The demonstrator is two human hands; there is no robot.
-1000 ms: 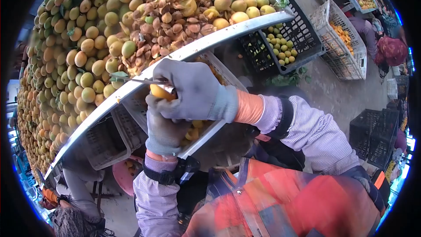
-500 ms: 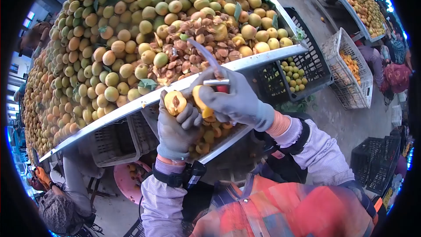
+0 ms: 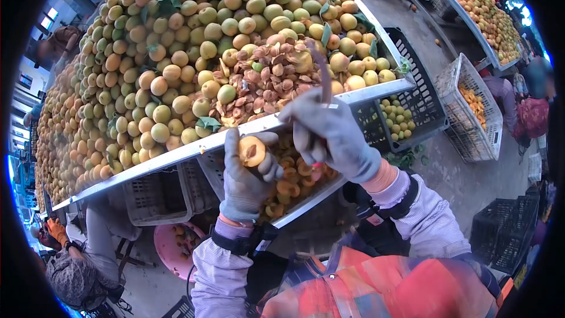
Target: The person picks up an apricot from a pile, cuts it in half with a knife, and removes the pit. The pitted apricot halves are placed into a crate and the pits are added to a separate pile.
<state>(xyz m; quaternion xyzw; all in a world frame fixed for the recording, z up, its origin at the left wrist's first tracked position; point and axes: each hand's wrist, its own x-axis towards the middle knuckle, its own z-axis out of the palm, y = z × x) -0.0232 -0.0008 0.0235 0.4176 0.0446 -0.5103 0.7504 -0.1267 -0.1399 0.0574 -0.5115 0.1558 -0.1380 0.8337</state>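
Note:
My left hand (image 3: 242, 184), in a grey glove, is closed around an apricot half (image 3: 252, 151) with its cut face up and the brown pit still in it. To its right, my right hand (image 3: 340, 136), also gloved, grips a curved knife (image 3: 321, 68) whose blade points up and away over the table rim. Most of the knife's handle is hidden by the fingers. Under both hands lie pitted apricot halves (image 3: 287, 188) in a container below the rim. Just beyond the rim is a pile of brown apricot pits (image 3: 276, 76).
Whole apricots (image 3: 170, 70) are heaped on a table with a raised metal rim (image 3: 159, 162). Below it stand a grey crate (image 3: 156, 197) and a pink basin (image 3: 170, 247). A black crate (image 3: 421, 76) and a white crate (image 3: 471, 123) are at right. Other people work on both sides.
The other apricot half has left my right hand, which has moved right, away from the left. The knife blade has swung upright. My left hand still holds its half.

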